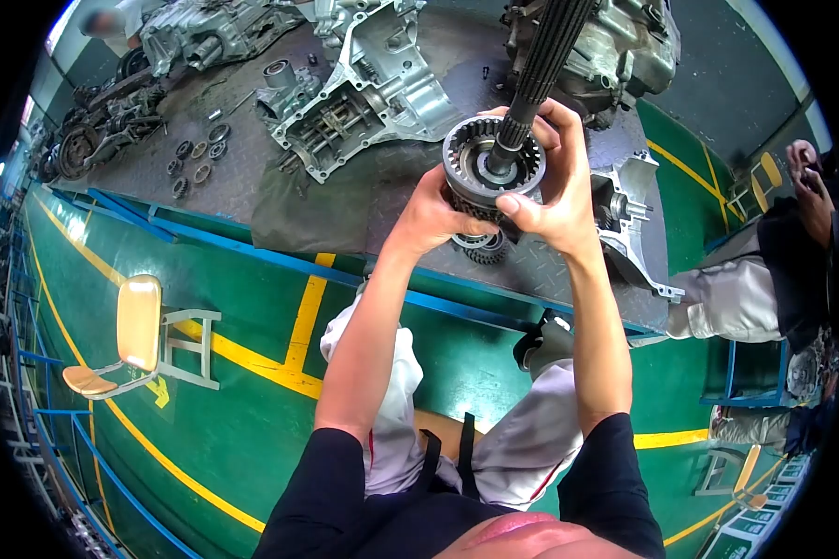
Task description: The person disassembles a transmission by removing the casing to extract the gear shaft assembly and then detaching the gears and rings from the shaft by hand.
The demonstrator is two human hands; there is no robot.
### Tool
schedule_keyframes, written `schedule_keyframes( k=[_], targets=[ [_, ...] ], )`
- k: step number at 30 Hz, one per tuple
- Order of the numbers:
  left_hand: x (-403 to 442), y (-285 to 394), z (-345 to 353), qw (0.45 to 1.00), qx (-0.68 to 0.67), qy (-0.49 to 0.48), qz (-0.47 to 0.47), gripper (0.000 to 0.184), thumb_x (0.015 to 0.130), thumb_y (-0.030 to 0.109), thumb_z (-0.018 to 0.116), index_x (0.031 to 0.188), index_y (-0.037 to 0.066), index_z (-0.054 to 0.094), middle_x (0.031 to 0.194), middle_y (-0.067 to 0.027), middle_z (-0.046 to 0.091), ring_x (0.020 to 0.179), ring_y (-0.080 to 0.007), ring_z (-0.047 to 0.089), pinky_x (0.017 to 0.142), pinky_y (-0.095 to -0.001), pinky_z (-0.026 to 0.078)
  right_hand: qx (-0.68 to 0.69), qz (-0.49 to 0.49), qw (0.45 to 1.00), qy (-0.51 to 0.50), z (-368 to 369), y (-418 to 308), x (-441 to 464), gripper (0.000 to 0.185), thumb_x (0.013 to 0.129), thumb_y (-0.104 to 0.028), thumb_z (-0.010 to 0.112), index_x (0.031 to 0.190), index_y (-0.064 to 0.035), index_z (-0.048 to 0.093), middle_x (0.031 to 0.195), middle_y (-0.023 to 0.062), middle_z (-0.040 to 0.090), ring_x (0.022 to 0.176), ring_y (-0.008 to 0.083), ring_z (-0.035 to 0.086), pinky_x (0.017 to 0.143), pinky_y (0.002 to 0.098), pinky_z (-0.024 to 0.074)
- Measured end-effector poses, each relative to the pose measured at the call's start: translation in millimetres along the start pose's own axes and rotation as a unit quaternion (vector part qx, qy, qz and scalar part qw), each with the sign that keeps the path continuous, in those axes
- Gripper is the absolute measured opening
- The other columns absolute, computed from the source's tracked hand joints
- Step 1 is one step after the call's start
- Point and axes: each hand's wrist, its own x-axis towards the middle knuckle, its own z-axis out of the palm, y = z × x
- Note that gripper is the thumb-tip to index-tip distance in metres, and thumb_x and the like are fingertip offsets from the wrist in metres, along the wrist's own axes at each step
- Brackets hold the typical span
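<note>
Both my hands are wrapped around a splined gear shaft [534,74], held upright above the near edge of the workbench. A toothed ring [494,193] sits around the shaft, and its inner teeth face up. My left hand [438,212] grips this ring from the left, thumb across its front. On the right, my right hand [559,177] curls around it, with the thumb on the front rim and the fingers behind. Smaller gears [483,246] show below the ring, partly hidden by my hands. The shaft's top end runs out of view.
An open gearbox housing [345,121] lies left of my hands. Several ring gears and bearings [200,149] are further left. Another housing [643,56] stands behind right, and a casing half [634,214] lies near the right edge. A person [792,252] is at the right.
</note>
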Motion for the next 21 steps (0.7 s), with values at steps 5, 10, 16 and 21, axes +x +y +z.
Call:
schedule_keyframes(
  k=[5, 10, 16, 21],
  targets=[
    [0.0, -1.1, -0.8, 1.000, 0.003, -0.011, -0.004, 0.083, 0.055, 0.008, 0.097, 0.127, 0.001, 0.057, 0.118, -0.0045, 0.066, 0.109, -0.0149, 0.061, 0.099, -0.0334, 0.048, -0.011, -0.028, 0.999, 0.015, 1.0, 6.9, -3.4, 0.096, 0.062, -0.024, 0.091, 0.138, -0.0006, 0.037, 0.126, 0.0149, 0.056, 0.123, 0.0237, 0.054, 0.109, 0.0360, 0.0394],
    [0.0, -2.5, -5.3, 0.999, 0.021, -0.021, -0.013, 0.082, 0.055, 0.007, 0.096, 0.127, 0.001, 0.057, 0.118, -0.0043, 0.066, 0.108, -0.0150, 0.061, 0.099, -0.0334, 0.048, 0.001, -0.055, 0.998, 0.019, 1.5, 6.2, -2.6, 0.092, 0.062, -0.021, 0.092, 0.135, -0.0006, 0.040, 0.126, 0.0147, 0.056, 0.122, 0.0229, 0.054, 0.108, 0.0354, 0.0411],
    [-0.6, -0.7, -4.6, 1.000, 0.030, 0.000, -0.003, 0.082, 0.055, 0.008, 0.097, 0.127, 0.002, 0.057, 0.119, -0.0047, 0.066, 0.111, -0.0149, 0.060, 0.100, -0.0337, 0.047, -0.012, -0.042, 0.999, 0.019, 4.9, 6.1, -5.5, 0.091, 0.062, -0.018, 0.093, 0.134, -0.0010, 0.040, 0.127, 0.0143, 0.055, 0.122, 0.0226, 0.054, 0.109, 0.0354, 0.0403],
    [0.0, -1.9, -6.4, 1.000, 0.023, 0.013, -0.007, 0.082, 0.055, 0.009, 0.097, 0.127, 0.002, 0.058, 0.119, -0.0040, 0.066, 0.111, -0.0153, 0.060, 0.101, -0.0338, 0.046, 0.000, -0.024, 1.000, 0.018, 5.8, 6.2, -4.3, 0.089, 0.063, -0.018, 0.092, 0.134, -0.0008, 0.040, 0.128, 0.0143, 0.055, 0.122, 0.0221, 0.054, 0.109, 0.0355, 0.0393]
  ],
)
